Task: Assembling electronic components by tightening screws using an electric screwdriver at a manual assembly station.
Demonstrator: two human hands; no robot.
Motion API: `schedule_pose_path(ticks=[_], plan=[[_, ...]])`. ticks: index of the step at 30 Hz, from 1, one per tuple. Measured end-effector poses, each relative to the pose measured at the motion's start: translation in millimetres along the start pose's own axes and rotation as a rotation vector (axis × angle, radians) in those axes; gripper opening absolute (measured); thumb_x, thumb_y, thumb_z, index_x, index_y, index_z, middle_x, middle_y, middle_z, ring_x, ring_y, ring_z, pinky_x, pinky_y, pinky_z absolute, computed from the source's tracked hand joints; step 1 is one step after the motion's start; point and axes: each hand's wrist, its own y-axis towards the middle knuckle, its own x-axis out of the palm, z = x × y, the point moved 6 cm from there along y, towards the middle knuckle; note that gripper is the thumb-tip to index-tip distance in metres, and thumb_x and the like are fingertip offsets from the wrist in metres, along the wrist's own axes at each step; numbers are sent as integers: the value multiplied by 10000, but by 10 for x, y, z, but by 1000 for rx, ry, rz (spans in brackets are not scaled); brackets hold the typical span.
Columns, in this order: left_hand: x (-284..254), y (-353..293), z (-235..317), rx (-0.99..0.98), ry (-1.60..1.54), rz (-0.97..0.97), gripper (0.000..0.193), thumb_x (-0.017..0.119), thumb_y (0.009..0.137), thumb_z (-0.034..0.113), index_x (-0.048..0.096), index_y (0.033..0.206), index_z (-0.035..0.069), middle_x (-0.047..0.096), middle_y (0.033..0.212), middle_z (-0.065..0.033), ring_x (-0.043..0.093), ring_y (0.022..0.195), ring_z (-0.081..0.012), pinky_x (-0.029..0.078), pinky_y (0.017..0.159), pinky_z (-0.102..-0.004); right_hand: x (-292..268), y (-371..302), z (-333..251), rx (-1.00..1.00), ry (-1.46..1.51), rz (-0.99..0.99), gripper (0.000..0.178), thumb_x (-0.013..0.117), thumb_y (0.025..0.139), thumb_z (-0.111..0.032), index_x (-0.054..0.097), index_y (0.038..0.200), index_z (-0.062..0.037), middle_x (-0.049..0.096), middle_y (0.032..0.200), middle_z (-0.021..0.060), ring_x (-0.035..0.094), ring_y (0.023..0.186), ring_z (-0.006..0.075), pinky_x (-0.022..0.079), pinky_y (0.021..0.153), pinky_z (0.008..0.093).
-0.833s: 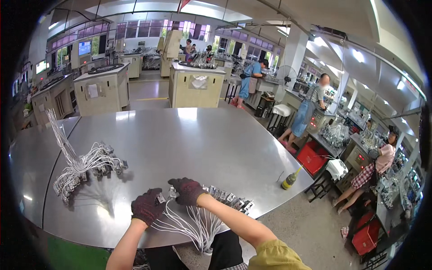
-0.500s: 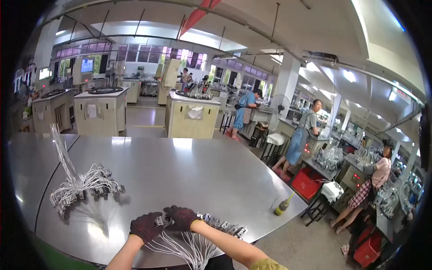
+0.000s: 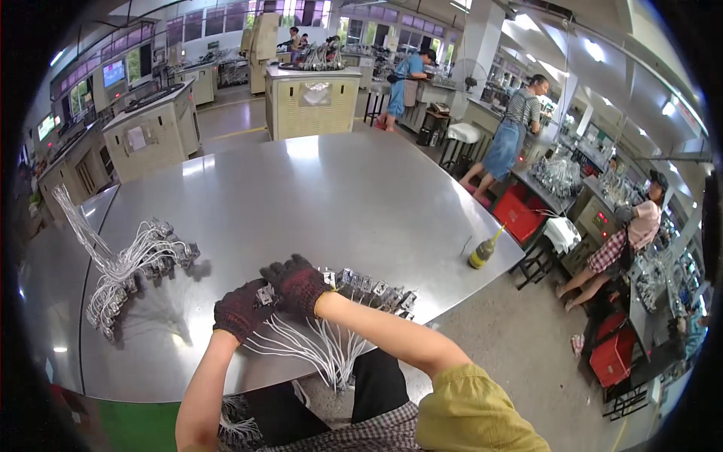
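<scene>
Both my hands wear dark knitted gloves and meet near the front edge of a metal table (image 3: 248,196). My left hand (image 3: 239,310) is closed around a small metal-cased connector (image 3: 265,294) on a white cable. Against it on the right sits my right hand (image 3: 297,286), fingers bent down and closed; what lies under them is hidden. Beyond that hand, a row of similar metal connectors (image 3: 376,290) runs to the right. Their white cables (image 3: 312,348) gather in a bundle that hangs over the table edge toward my lap.
A second bundle of white cables with connectors (image 3: 139,264) lies on the left of the table. Near the right edge stands a yellow-green bottle with a thin spout (image 3: 480,256). Co-workers stand at benches to the right, beside red crates (image 3: 516,215) and a stool (image 3: 536,260).
My view has tilted down, bringing my lap into sight. The hands have drawn closer together, and one connector now shows between them where two showed before.
</scene>
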Motion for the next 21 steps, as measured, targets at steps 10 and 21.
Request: schedule_pose_path(ticks=[10, 21], plan=[[173, 341, 586, 208, 275, -147, 770, 629, 623, 492, 384, 1263, 143, 480, 1205, -143, 466, 1106, -283, 349, 937, -414, -429, -754, 607, 273, 190, -90, 562, 671, 657, -263, 483, 1173, -145, 546, 1069, 108, 556, 923, 269, 449, 806, 365], [385, 471, 436, 270, 134, -143, 705, 619, 630, 523, 439, 1231, 198, 512, 1163, -134, 484, 1063, -331, 391, 895, -432, -470, -804, 739, 351, 208, -185, 514, 676, 644, -249, 512, 1125, -170, 575, 1023, 89, 539, 960, 286, 435, 808, 389]])
